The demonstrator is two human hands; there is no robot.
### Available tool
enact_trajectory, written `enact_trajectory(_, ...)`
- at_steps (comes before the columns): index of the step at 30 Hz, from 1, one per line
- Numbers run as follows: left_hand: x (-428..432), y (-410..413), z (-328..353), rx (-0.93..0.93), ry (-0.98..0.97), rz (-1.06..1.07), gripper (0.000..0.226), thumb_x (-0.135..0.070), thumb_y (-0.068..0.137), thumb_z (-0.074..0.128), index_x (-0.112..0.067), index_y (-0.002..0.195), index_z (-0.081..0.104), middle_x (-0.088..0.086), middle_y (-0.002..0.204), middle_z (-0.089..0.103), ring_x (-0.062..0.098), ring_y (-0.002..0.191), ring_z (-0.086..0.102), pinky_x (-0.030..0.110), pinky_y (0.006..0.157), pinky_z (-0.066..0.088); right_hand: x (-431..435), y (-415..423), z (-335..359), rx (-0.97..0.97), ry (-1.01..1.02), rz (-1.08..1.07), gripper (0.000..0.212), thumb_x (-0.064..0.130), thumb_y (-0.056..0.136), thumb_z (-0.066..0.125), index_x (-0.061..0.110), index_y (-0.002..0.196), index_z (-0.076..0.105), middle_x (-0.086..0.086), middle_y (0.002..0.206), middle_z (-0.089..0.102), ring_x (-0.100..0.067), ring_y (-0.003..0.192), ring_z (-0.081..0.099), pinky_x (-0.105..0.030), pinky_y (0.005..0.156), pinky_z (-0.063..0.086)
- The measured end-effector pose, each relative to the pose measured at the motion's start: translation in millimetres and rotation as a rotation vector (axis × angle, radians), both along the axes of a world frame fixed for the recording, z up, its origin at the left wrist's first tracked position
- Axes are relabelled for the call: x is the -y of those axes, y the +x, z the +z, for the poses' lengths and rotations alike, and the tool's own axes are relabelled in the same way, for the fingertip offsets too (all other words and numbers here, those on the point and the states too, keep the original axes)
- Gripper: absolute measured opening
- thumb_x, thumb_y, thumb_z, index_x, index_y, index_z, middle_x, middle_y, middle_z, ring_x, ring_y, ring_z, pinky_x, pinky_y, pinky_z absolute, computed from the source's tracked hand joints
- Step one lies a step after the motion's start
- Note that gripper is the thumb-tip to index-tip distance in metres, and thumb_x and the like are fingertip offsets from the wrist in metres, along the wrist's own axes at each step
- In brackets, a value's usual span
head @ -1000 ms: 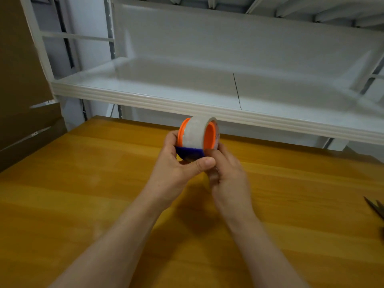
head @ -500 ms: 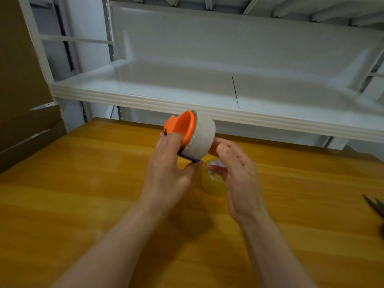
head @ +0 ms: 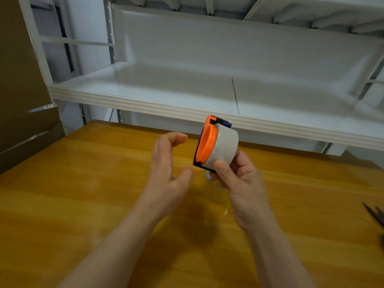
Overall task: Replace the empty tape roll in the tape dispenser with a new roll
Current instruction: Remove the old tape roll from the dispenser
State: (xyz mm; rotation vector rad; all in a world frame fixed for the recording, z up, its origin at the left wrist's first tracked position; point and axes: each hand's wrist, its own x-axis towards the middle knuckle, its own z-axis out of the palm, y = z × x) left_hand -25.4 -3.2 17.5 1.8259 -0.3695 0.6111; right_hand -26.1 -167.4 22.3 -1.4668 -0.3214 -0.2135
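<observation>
My right hand grips the tape dispenser, an orange hub on a dark blue frame, and holds it up above the wooden table. A pale grey empty roll sits around the hub, under my thumb. My left hand hovers just left of the dispenser with fingers loosely curled, touching nothing. A clear yellowish tape roll lies on the table, mostly hidden behind my right hand.
A white metal shelf juts out over the table's far edge, just behind the dispenser. Brown cardboard stands at the left. Dark scissor tips lie at the table's right edge.
The dispenser has passed from my left hand to my right hand and moved right. My left hand let go and now hangs free beside it.
</observation>
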Motion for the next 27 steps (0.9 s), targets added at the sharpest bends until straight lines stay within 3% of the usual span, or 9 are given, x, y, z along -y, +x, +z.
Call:
enact_trajectory(2, -4, 1, 2, -0.110, -0.232, -0.076, 0.044, -0.014, 0.082, 0.059, -0.028, 0.122, 0.050, -0.001, 0.126, 0.056, 0.010, 0.122, 0.054, 0.033, 0.106, 0.047, 3, 0, -1, 0.031, -0.082, -0.013, 0.030, 0.031, 0.084, 0.067, 0.035, 0.114, 0.066, 0.006, 0.106, 0.076, -0.015, 0.100, 0.070, -0.025, 0.074, 0.055)
enact_trajectory(5, -7, 4, 4, -0.278, -0.353, -0.096, 0.040, -0.018, 0.095, 0.065, -0.031, 0.129, 0.048, 0.003, 0.128, 0.059, 0.022, 0.119, 0.060, 0.043, 0.096, 0.056, 2, -2, -1, 0.082, -0.153, 0.055, 0.033, 0.018, 0.090, 0.068, 0.036, 0.117, 0.065, 0.008, 0.111, 0.074, -0.011, 0.107, 0.068, -0.027, 0.084, 0.056)
enact_trajectory(8, -7, 7, 3, -0.426, -0.436, -0.154, 0.056, -0.015, 0.094, 0.068, -0.042, 0.137, 0.043, 0.006, 0.133, 0.059, 0.028, 0.115, 0.065, 0.045, 0.088, 0.060, -1, -5, 0, 0.107, -0.224, 0.134, 0.037, 0.011, 0.091, 0.067, 0.039, 0.116, 0.065, 0.009, 0.112, 0.074, -0.013, 0.108, 0.068, -0.029, 0.087, 0.058)
enact_trajectory(11, -11, 8, 2, -0.414, -0.482, -0.198, 0.078, 0.005, 0.091, 0.064, -0.052, 0.139, 0.040, 0.015, 0.128, 0.063, 0.030, 0.102, 0.070, 0.039, 0.072, 0.061, -4, -8, -1, 0.110, -0.284, 0.217, 0.036, 0.006, 0.092, 0.067, 0.034, 0.116, 0.067, 0.009, 0.111, 0.074, -0.012, 0.107, 0.068, -0.028, 0.087, 0.057)
enact_trajectory(14, -13, 7, -3, -0.308, -0.401, -0.150, 0.106, 0.011, 0.088, 0.066, -0.064, 0.147, 0.019, 0.014, 0.124, 0.061, 0.024, 0.097, 0.072, 0.032, 0.066, 0.060, -6, -6, -4, 0.100, -0.373, 0.247, 0.035, 0.002, 0.093, 0.065, 0.027, 0.117, 0.068, 0.009, 0.110, 0.073, -0.012, 0.108, 0.067, -0.025, 0.086, 0.056)
enact_trajectory(17, -12, 6, -7, -0.171, -0.220, -0.059, 0.108, 0.000, 0.090, 0.071, -0.062, 0.151, 0.005, 0.004, 0.118, 0.060, 0.010, 0.093, 0.069, 0.029, 0.071, 0.060, -5, -4, -5, 0.079, -0.384, 0.236, 0.031, 0.005, 0.091, 0.069, 0.027, 0.113, 0.069, 0.007, 0.107, 0.074, -0.012, 0.104, 0.068, -0.026, 0.084, 0.056)
enact_trajectory(22, -9, 5, -7, 0.003, -0.048, 0.093, 0.100, -0.012, 0.095, 0.070, -0.051, 0.156, 0.001, -0.028, 0.115, 0.050, -0.002, 0.096, 0.063, 0.028, 0.078, 0.059, -7, -7, -5, 0.005, -0.295, 0.216, 0.048, 0.050, 0.076, 0.077, 0.030, 0.119, 0.066, 0.005, 0.112, 0.073, -0.012, 0.105, 0.070, -0.033, 0.085, 0.060)
enact_trajectory(25, -9, 5, -9, 0.020, -0.014, 0.168, 0.101, -0.015, 0.095, 0.069, -0.050, 0.155, -0.004, -0.023, 0.113, 0.054, 0.001, 0.089, 0.066, 0.033, 0.075, 0.060, -12, -8, -7, -0.023, -0.237, 0.180, 0.052, 0.064, 0.074, 0.074, 0.029, 0.113, 0.069, 0.000, 0.109, 0.074, -0.017, 0.103, 0.070, -0.039, 0.085, 0.061)
enact_trajectory(27, -9, 7, -8, -0.029, -0.070, 0.190, 0.101, -0.012, 0.094, 0.069, -0.051, 0.154, -0.002, -0.017, 0.116, 0.056, 0.000, 0.089, 0.067, 0.028, 0.074, 0.057, -12, -7, -7, -0.034, -0.224, 0.182, 0.041, 0.057, 0.079, 0.072, 0.029, 0.109, 0.070, -0.001, 0.106, 0.074, -0.017, 0.101, 0.070, -0.040, 0.085, 0.061)
